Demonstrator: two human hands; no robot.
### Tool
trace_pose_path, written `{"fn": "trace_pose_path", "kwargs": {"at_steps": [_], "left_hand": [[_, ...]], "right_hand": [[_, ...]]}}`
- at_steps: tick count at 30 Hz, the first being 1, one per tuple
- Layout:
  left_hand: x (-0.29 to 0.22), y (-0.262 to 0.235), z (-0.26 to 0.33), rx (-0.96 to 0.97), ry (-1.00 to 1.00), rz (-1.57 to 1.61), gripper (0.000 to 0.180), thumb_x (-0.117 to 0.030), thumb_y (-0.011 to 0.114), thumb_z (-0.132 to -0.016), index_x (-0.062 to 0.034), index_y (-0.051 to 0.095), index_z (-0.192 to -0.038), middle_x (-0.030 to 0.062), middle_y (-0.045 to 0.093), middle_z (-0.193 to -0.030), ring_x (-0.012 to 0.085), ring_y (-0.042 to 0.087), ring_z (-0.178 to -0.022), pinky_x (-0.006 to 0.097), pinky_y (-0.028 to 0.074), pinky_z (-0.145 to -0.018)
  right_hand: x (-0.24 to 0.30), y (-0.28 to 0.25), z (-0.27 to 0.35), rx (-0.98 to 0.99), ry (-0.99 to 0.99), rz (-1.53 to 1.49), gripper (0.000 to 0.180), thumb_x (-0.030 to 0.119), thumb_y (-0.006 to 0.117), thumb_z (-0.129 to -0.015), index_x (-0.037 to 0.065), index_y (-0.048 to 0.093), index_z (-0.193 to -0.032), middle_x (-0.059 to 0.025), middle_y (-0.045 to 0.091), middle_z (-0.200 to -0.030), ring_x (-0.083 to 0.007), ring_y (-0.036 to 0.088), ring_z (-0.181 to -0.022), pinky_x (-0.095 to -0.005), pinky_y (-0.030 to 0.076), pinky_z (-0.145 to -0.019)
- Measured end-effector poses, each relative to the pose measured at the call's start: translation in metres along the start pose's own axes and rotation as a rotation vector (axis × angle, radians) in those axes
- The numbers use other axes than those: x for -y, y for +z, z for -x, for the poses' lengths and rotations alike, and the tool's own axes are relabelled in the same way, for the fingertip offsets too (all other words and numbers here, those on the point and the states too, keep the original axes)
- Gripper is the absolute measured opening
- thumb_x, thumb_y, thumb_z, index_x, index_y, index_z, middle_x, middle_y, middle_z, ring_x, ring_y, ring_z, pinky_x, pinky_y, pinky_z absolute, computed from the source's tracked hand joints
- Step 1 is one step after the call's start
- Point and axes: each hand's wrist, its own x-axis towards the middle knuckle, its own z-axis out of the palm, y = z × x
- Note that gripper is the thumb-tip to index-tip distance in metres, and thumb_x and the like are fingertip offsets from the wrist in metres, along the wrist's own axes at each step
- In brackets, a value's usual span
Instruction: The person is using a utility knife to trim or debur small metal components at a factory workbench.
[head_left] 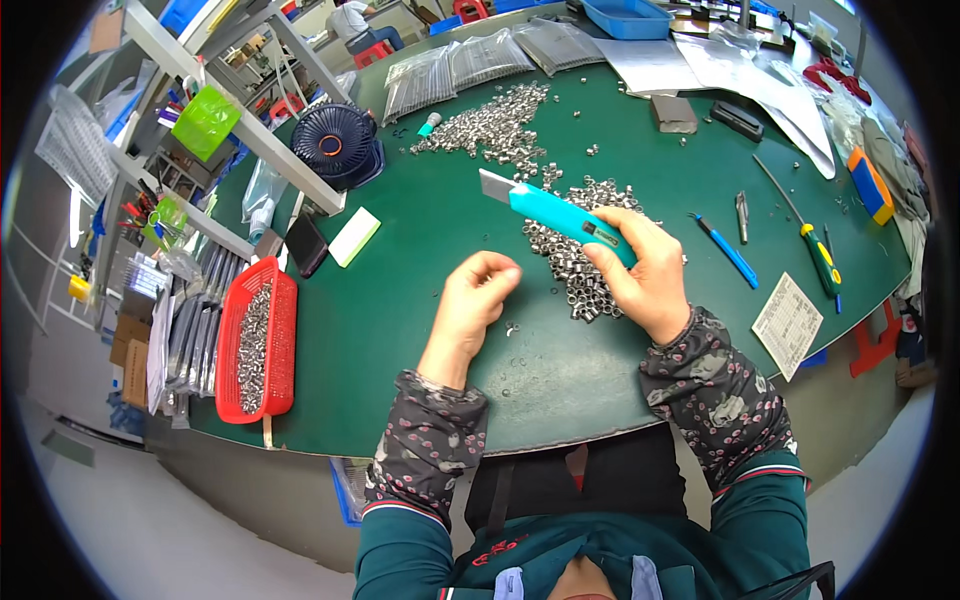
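Note:
My right hand grips a turquoise utility knife, its broad blade extended and pointing up to the left. Beneath the knife and the hand lies a heap of small metal rings. To the left of it, my left hand is closed over the table, thumb pressed against curled fingers. Whatever sits in that pinch, if anything, is hidden. A few thin slivers lie on the green table between the two hands.
A larger spread of metal rings lies farther back. At left stand a red basket of metal parts, a small fan and a phone. A blue pen, a screwdriver and a printed card lie at right.

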Motion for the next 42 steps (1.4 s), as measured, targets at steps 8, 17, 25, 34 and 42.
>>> {"fn": "trace_pose_path", "kwargs": {"at_steps": [8, 17, 25, 34, 42], "left_hand": [[0.017, 0.038, -0.009, -0.100, 0.507, -0.968, 0.013, -0.004, 0.064, -0.073, -0.0057, 0.063, -0.086, 0.0050, 0.043, -0.064, 0.0154, 0.047, -0.055, 0.029, 0.040, -0.053], [0.016, 0.040, -0.011, -0.130, 0.443, -1.026, 0.009, -0.011, 0.062, -0.076, -0.0050, 0.059, -0.081, 0.0083, 0.052, -0.072, 0.0243, 0.056, -0.067, 0.037, 0.045, -0.062], [0.004, -0.005, -0.002, 0.081, 0.028, 0.221, 0.008, -0.009, 0.051, -0.089, -0.0074, 0.053, -0.096, -0.0005, 0.049, -0.075, 0.0041, 0.029, -0.048, 0.015, 0.023, -0.038], [-0.006, -0.028, 0.001, 0.087, 0.193, 0.460, 0.009, -0.008, 0.051, -0.088, -0.0049, 0.052, -0.097, 0.0045, 0.054, -0.085, 0.0036, 0.035, -0.053, 0.014, 0.026, -0.038], [-0.003, -0.033, -0.002, 0.101, 0.204, 0.496, 0.011, -0.013, 0.051, -0.089, -0.0049, 0.055, -0.097, 0.0019, 0.052, -0.083, 0.0038, 0.034, -0.053, 0.014, 0.024, -0.038]], "right_hand": [[0.003, -0.001, 0.001, -0.001, -0.016, -0.017, 0.027, 0.013, 0.066, -0.072, 0.002, 0.059, -0.096, -0.0137, 0.062, -0.084, -0.0282, 0.061, -0.073, -0.0329, 0.049, -0.063], [0.005, 0.000, 0.000, 0.014, -0.038, -0.020, 0.026, 0.013, 0.065, -0.072, 0.002, 0.059, -0.095, -0.0135, 0.062, -0.085, -0.0286, 0.061, -0.074, -0.0333, 0.049, -0.064], [0.002, -0.001, 0.004, 0.080, -0.030, 0.037, 0.027, 0.015, 0.066, -0.073, 0.002, 0.059, -0.095, -0.0143, 0.061, -0.083, -0.0298, 0.061, -0.073, -0.0342, 0.048, -0.064], [-0.002, 0.001, 0.009, 0.389, 0.165, -0.021, 0.028, 0.020, 0.064, -0.075, 0.003, 0.061, -0.097, -0.0129, 0.063, -0.078, -0.0238, 0.062, -0.066, -0.0319, 0.047, -0.058], [0.006, -0.002, 0.003, 0.551, 0.316, -0.131, 0.027, 0.021, 0.062, -0.077, 0.004, 0.061, -0.097, -0.0098, 0.064, -0.068, -0.0202, 0.062, -0.060, -0.0308, 0.046, -0.057]]}}
